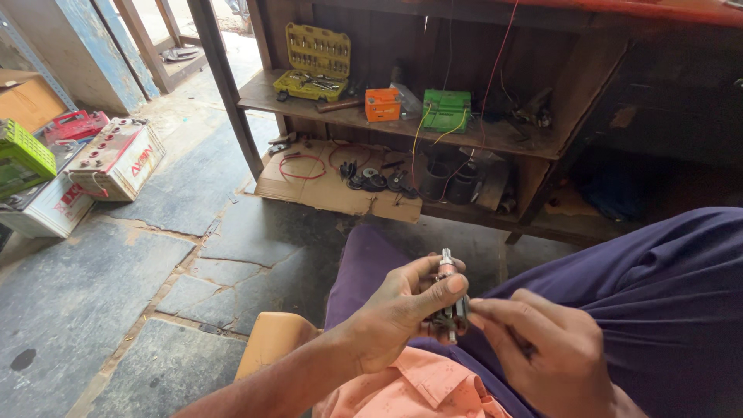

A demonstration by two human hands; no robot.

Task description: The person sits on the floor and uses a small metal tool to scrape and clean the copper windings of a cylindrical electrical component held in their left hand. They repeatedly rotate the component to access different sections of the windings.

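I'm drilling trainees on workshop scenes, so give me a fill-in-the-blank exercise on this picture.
1. Both hands, left hand and right hand, hold a small metal ____ part over the lap.
2. The open socket set case on the wooden shelf is ____ in colour.
3. Beside the small orange battery sits a ____ one.

Missing words: motor; yellow; green

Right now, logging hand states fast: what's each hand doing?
Left hand: closed around a small metal motor part.
Right hand: fingertips pinching the same part's lower end.
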